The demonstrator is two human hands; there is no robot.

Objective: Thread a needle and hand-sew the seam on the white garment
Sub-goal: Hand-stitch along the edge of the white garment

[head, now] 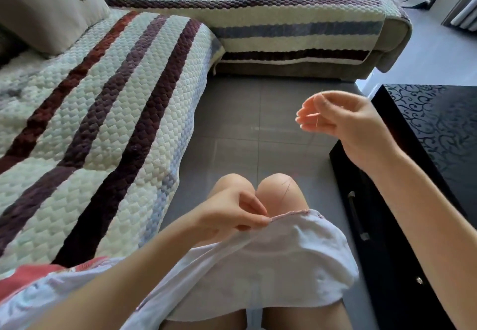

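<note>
1 rumpled white garment (284, 260), pink-trimmed edge pinched by left hand (232, 213).

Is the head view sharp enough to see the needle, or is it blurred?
Head view: the right hand is blurred at its fingertips, the needle only a faint line; the left hand and white garment are sharp; wide-angle bending at edges.
</note>
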